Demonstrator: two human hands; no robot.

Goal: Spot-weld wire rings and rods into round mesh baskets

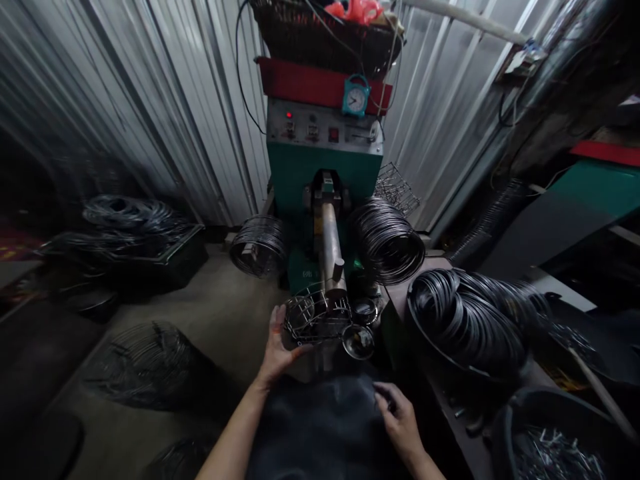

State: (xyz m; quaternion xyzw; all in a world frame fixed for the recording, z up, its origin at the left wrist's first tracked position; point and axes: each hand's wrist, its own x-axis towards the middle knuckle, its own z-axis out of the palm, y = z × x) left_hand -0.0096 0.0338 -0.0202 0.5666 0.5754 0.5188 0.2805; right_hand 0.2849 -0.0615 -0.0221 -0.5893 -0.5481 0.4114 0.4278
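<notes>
A wire basket (320, 327) of thin metal rods sits beneath the upper arm (331, 243) of a green spot welder. My left hand (277, 350) is at the basket's left edge, with fingers up along its side and thumb under the near edge, gripping it. Close in front of the dark apron (320, 427), my right hand (397, 417) has its fingers curled together; whatever they may hold is too small to make out. Two small round metal dishes, one nearer (359, 341) and one behind (364, 311), stand right of the basket.
Wire-ring bundles hang left (259, 245) and right (390, 240) of the welder (325, 167). More rings (465, 320) fill a tub on the right bench, near a bucket (545, 400) of short metal pieces. Wire bundles (145, 363) lie on the left floor.
</notes>
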